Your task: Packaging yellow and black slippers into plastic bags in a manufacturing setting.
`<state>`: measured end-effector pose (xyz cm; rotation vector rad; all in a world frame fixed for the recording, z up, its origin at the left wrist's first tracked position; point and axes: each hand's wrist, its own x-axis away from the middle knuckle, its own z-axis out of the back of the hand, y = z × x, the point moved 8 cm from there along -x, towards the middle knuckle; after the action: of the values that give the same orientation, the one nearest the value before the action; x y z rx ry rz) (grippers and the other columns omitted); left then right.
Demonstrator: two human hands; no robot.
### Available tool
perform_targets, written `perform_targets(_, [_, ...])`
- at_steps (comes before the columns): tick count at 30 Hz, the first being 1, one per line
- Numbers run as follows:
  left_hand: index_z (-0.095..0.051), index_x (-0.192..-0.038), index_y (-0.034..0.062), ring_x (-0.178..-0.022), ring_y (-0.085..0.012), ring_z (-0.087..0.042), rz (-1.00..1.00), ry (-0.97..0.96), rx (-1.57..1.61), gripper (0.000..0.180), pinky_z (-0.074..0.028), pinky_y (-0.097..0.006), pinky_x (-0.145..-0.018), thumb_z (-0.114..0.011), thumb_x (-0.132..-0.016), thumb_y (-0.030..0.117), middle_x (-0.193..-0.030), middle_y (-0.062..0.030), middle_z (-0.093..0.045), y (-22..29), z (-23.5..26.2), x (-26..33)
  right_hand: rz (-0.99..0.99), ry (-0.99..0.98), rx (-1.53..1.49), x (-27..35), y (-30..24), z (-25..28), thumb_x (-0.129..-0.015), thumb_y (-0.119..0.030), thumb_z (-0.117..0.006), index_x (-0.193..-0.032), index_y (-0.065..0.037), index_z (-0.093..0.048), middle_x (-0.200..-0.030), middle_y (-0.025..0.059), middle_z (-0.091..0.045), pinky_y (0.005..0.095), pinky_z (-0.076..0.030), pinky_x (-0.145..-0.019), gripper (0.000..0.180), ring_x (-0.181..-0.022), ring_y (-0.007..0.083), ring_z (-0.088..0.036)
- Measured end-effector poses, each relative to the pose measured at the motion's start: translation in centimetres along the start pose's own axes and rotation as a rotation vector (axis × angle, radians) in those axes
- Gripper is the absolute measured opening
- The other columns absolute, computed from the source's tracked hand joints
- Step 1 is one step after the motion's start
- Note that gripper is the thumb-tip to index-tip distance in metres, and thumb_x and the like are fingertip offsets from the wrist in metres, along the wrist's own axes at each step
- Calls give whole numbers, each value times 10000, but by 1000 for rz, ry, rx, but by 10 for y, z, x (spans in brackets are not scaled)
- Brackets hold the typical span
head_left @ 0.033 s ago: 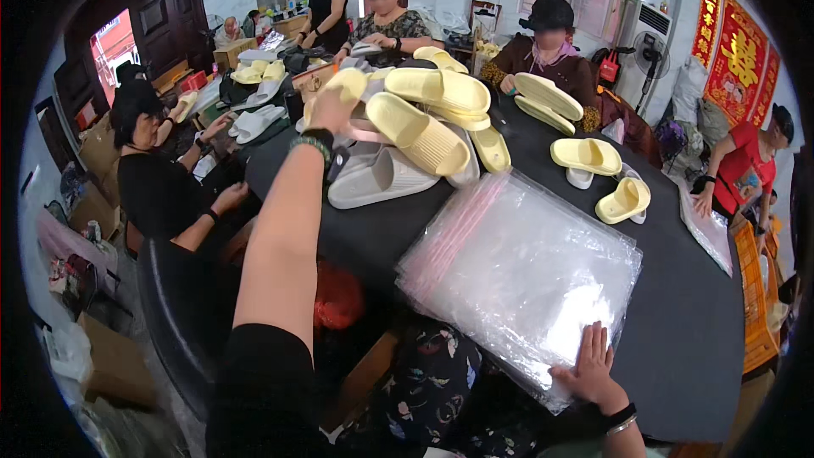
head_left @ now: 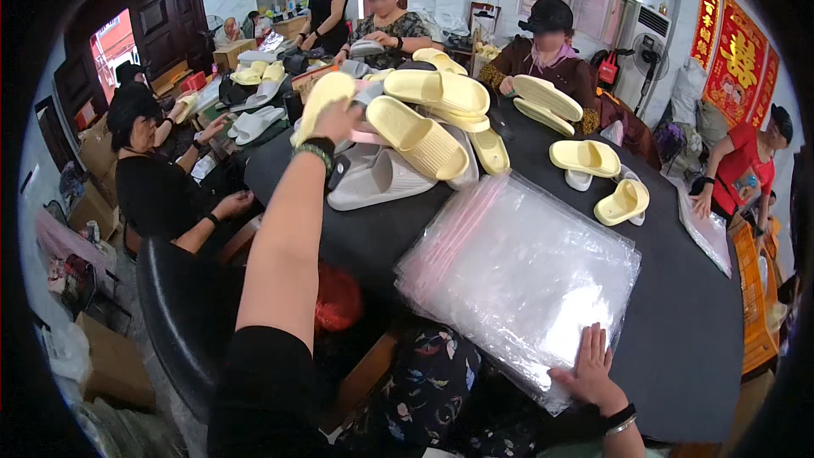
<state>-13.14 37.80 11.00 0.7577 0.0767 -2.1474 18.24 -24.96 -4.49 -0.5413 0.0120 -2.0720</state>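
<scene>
My left hand [head_left: 337, 121] reaches over the table's left side, its fingers closed on a yellow slipper [head_left: 322, 100] that is tipped up on edge. Just beside it is a heap of slippers: a ribbed yellow slipper [head_left: 415, 137] lies on top of a grey slipper [head_left: 383, 178], and another yellow slipper [head_left: 441, 90] rests behind. My right hand [head_left: 591, 371] lies flat, fingers outstretched, on the near corner of a stack of clear plastic bags [head_left: 526, 280] with pinkish edges.
The black table [head_left: 678, 322] curves around in front of me. Small yellow slippers [head_left: 585, 156] sit right of the heap. Across the table a person holds pale yellow slippers [head_left: 547, 100]; another handles a grey slipper [head_left: 367, 47]. An orange crate [head_left: 757, 288] stands at the right.
The yellow slipper in my left hand has shifted slightly left and tilted more upright. Across the table, a person's grey slipper has risen a little. My right hand stays put.
</scene>
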Motion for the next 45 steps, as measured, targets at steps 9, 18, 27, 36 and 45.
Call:
perform_targets(9, [-511,-1324,35,-1305,-451,-384,108,-167,173,612,-347,-458,-1085,-640,-844,392,-1342,-317,-460,34,-46,45,-43,-8,30,2,11,-4,-772,-775,-524,-1488,42,72,-1557,272,122,604,-2,-1125,1239,-1443,405,153])
perform_targets(18, [-591,-992,22,-804,-375,-577,-23,327,391,241,-454,-484,-699,-653,-861,214,-813,-173,-591,138,-16,113,2,58,-8,-4,11,-1,-783,-775,-513,-1488,62,-24,-1549,311,41,629,-33,-1116,1199,-1445,433,98])
perform_targets(27, [-642,-935,-26,-846,-430,-613,-35,-294,532,382,-483,-472,-760,-592,-890,350,-884,-249,-646,229,-70,214,24,103,-34,1,16,-2,-779,-704,-597,-1504,25,-50,-1566,279,2,556,-44,-1144,1164,-1465,389,52])
perform_targets(36, [-583,-1145,7,-1107,-424,-530,-134,-140,277,396,-435,-469,-919,-652,-853,266,-1198,-233,-568,258,5,228,39,318,120,27,-1,32,-763,-719,-595,-1514,-14,-96,-1565,272,-4,631,-94,-1117,1145,-1435,482,48])
perform_targets(45, [-523,-1308,53,-1327,-391,-399,-650,-291,561,511,-249,-520,-1111,-670,-866,264,-1346,-187,-511,428,106,290,88,391,-21,51,-34,15,-844,-624,-567,-1506,-37,-169,-1560,263,-74,643,-154,-1100,970,-1432,492,-17])
